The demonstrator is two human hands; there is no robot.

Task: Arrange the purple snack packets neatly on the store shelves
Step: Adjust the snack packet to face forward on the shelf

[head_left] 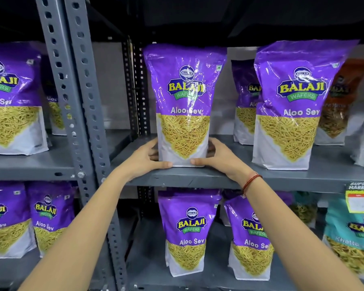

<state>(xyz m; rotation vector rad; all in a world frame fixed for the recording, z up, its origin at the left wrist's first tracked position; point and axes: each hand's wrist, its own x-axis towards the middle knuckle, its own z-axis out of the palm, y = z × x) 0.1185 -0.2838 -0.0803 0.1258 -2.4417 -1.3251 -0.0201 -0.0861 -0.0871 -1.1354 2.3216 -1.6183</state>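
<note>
A purple Aloo Sev packet (184, 101) stands upright at the front of the grey upper shelf (219, 178). My left hand (144, 158) wraps its lower left corner and my right hand (218, 157) wraps its lower right corner, thumbs across the white base. A second purple packet (292, 106) stands to its right, with another (245, 101) behind in the gap. Two purple packets (189, 232) (249, 236) stand on the shelf below, partly crossed by my right forearm.
A perforated grey upright (72, 85) divides the bays. The left bay holds purple packets on the upper (11, 97) and lower (48, 217) shelves. An orange packet (340, 101) and a teal packet (353, 238) sit at the right, under a yellow price tag (360, 198).
</note>
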